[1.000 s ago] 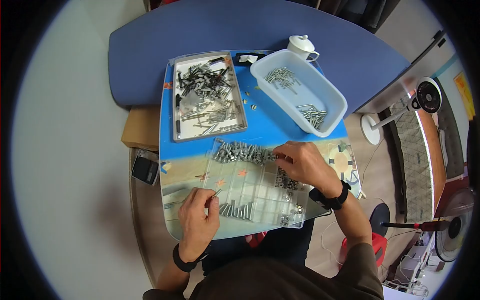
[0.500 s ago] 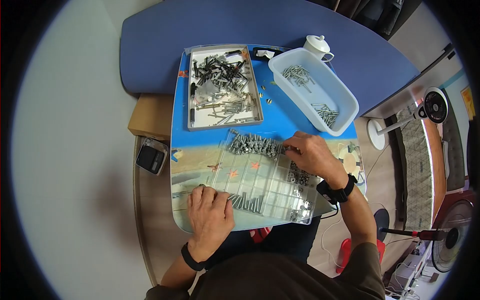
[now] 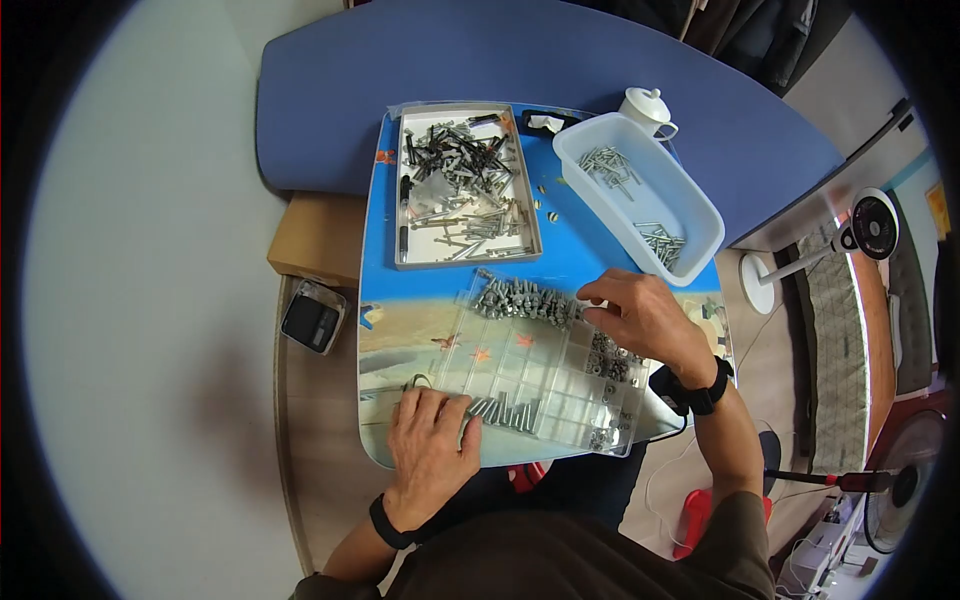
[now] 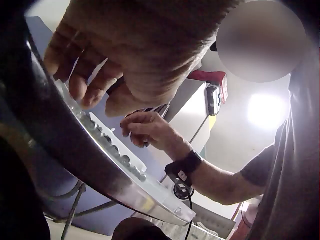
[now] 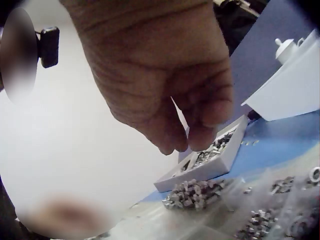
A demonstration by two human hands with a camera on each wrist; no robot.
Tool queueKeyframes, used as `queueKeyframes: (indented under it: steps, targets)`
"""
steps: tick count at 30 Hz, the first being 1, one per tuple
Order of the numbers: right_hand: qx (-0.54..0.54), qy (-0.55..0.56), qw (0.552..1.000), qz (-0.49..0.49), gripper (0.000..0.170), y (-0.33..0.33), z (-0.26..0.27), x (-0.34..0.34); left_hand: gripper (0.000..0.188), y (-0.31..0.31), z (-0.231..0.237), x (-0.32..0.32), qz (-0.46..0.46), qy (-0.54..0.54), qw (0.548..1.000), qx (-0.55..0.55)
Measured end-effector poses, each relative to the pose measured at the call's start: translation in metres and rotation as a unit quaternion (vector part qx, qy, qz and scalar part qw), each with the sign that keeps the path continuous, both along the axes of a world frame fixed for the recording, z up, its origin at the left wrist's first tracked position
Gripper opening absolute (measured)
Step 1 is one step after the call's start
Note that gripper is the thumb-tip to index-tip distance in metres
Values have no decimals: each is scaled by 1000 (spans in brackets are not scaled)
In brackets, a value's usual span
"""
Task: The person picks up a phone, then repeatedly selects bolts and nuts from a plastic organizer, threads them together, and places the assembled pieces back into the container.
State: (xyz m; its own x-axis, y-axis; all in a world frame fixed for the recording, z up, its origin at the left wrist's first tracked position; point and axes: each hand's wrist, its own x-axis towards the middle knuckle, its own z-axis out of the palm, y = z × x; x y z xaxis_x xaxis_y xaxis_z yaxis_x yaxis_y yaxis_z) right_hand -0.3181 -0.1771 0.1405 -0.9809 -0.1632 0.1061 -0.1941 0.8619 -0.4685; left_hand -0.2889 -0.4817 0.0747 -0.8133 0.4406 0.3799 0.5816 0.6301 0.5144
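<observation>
A clear divided organizer [image 3: 560,408] lies on the table, with bolts [image 3: 525,300] heaped along its far side and a row of screws [image 3: 505,412] near its front left. To the left of that row, my left hand [image 3: 430,455] is palm down at the table's near edge, fingers loosely bent; no held item shows. Over the organizer's far right part hovers my right hand [image 3: 648,318], beside the bolts. In the right wrist view my right hand [image 5: 165,85] has its thumb and fingers slightly apart, with nothing visible between them.
Behind the organizer stands a shallow box [image 3: 468,258] of mixed screws. A pale blue tub [image 3: 655,195] with two groups of screws is at the back right, near a white lidded cup [image 3: 645,108]. Small pieces [image 3: 552,217] lie between box and tub.
My left hand has turned palm down and lowered to the table; the screw it pinched is out of sight. My right thumb and fingers have parted near the bolts. The head view has shifted.
</observation>
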Motion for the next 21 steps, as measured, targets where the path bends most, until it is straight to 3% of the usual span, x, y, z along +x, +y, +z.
queueKeyframes:
  steps: [4, 8, 14, 16, 21]
  targets:
    - [2, 31, 996, 82, 18, -26, 21, -23, 18, -5, -7, -9, -6, -18, 998, 62]
    - [35, 34, 993, 103, 16, -49, 16, -59, 14, -9, -12, -16, 3, -30, 996, 87]
    - [159, 24, 978, 134, 11, -75, -12, -99, 11, -14, -24, -19, -19, -5, 990, 141]
    - [252, -44, 957, 139, 12, -83, -17, -107, 10, -14, -24, -20, -26, -8, 988, 151]
    - [278, -3, 947, 159, 10, -92, -26, -110, 7, -16, -25, -25, -27, -42, 979, 197]
